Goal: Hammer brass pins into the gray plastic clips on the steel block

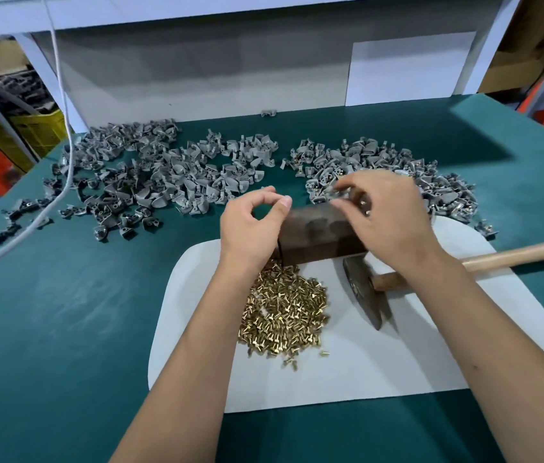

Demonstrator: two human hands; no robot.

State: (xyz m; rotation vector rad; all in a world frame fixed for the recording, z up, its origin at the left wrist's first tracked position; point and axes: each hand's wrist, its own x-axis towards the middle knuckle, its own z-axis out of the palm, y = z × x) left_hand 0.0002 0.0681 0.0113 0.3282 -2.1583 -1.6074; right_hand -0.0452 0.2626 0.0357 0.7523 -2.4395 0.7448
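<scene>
**Both hands at the steel block, hammer lying idle**

Your left hand (250, 225) sits at the left end of the steel block (317, 237), with thumb and forefinger curled toward each other into a ring; whether that grip pinches a brass pin is too small to tell. Your right hand (387, 212) reaches over the far right end of the block, fingers curled around gray plastic clips (340, 192) at its fingertips, though motion blur hides how many it holds and whether they touch the block's top.

The block rests on the far edge of a white mat (381, 362) spread on the green tabletop (63, 312). Its dark top face shows shallow round hollows. Just near of the block, on the mat, lies a heap of brass pins (285, 312), partly under your left wrist. To the right of the pins the hammer (364, 292) lies flat on the mat, its metal head pointing near and its wooden handle running off to the right beneath your right forearm.

Beyond the block, two spreads of loose gray clips cover the tabletop: a wide pile on the far left (150, 175) and a second pile on the far right (431, 175), in which brass glints show. A white cable (63, 128) hangs down across the left pile. One single clip (269, 112) lies by the far wall.
</scene>
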